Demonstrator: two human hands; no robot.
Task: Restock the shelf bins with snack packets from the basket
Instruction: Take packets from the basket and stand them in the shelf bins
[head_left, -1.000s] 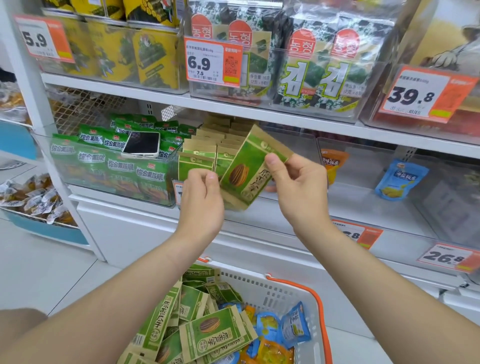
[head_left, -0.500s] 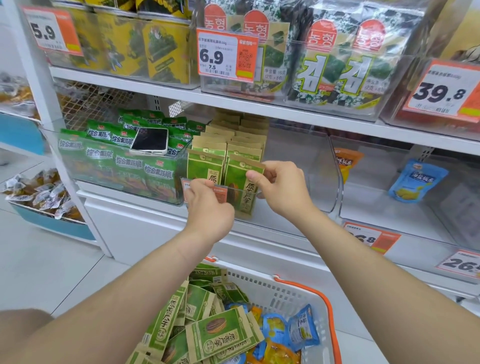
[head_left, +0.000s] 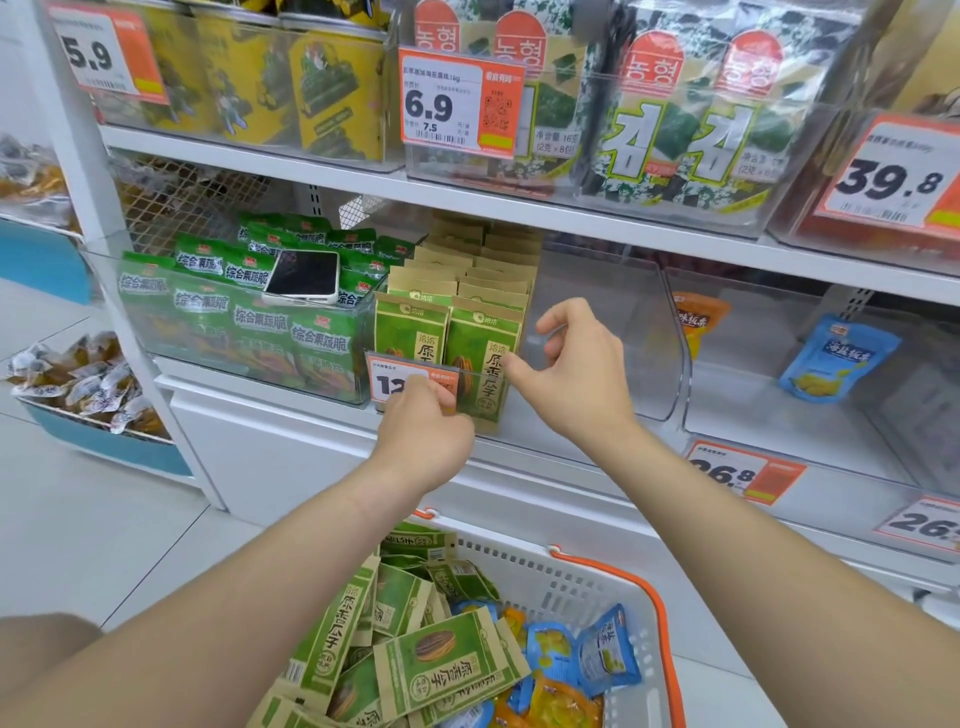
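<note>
Bottom of the frame, closest to the camera: the white basket (head_left: 561, 587) has loads in it, mostly green sunflower seed packets (head_left: 447, 660), plus some blue packets (head_left: 608, 649) and orange ones (head_left: 561, 706) on its right side. So I'd say this job is nowhere near done.

Just above that, mid-frame, the left hand (head_left: 423, 436) is up against the front lip of the clear middle bin (head_left: 613, 332), right on the price tag (head_left: 395, 384). Its fingers are hidden, so can't tell if it's gripping anything. The right hand (head_left: 576, 374) has loose fingers and nothing in it, with the thumb tip right by the front-right seed packet (head_left: 483, 358), which stands upright in the bin.

Behind that packet are two tidy rows of seed packets (head_left: 467, 270), all in the bin's left part. The right part looks bare, so there's room for plenty more.

Further right, the next bin holds just one blue packet (head_left: 836, 358) and an orange packet (head_left: 698, 317), so that looks barely started. On the left, the green crisp packets (head_left: 234, 312) fill their bin, with a phone (head_left: 304, 275) lying on top.
</note>
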